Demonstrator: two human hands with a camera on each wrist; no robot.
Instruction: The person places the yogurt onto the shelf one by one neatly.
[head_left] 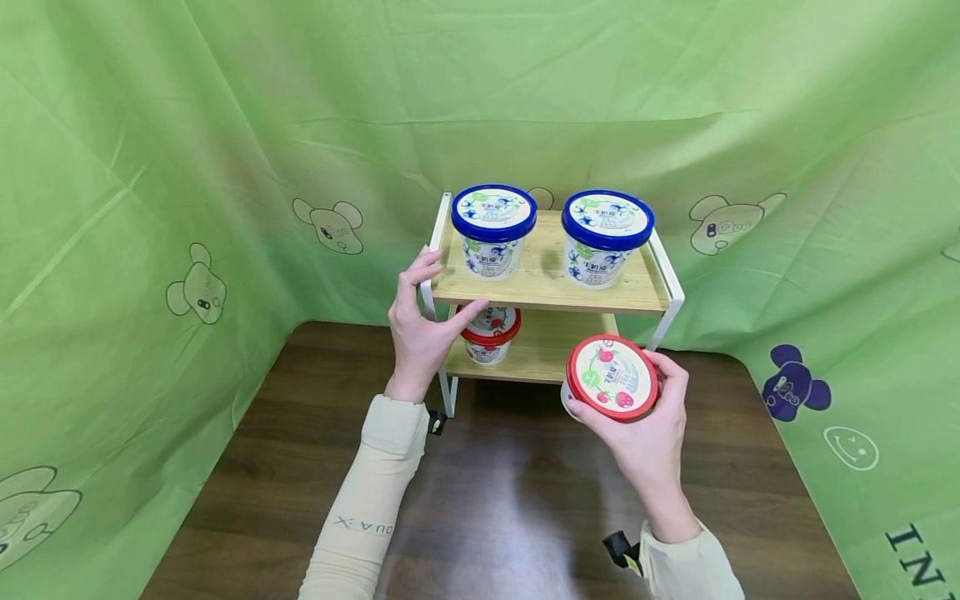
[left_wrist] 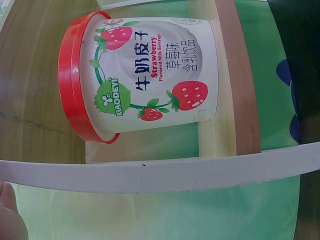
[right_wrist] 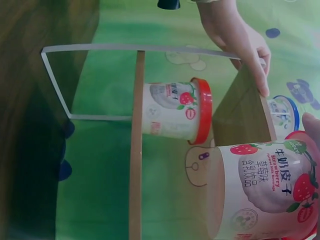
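My right hand (head_left: 656,429) holds a white paper tub with a red lid (head_left: 613,377) and strawberry print, in front of the rack's right side. The lid tilts toward the head camera, and the tub's printed side (right_wrist: 270,185) shows in the right wrist view. With thumb and fingers, my left hand (head_left: 422,337) grips the upper left corner of a two-tier rack with wooden boards (head_left: 543,258) and white metal frame. Another strawberry tub (left_wrist: 150,75) stands upright on the lower board's left side, its lid partly hidden by the upper board in the head view.
Two blue-lidded tubs stand on the upper board, one left (head_left: 493,221) and one right (head_left: 606,229). The rack stands on a dark wood-grain surface (head_left: 502,483). A green curtain (head_left: 600,75) with cartoon prints hangs behind and at both sides.
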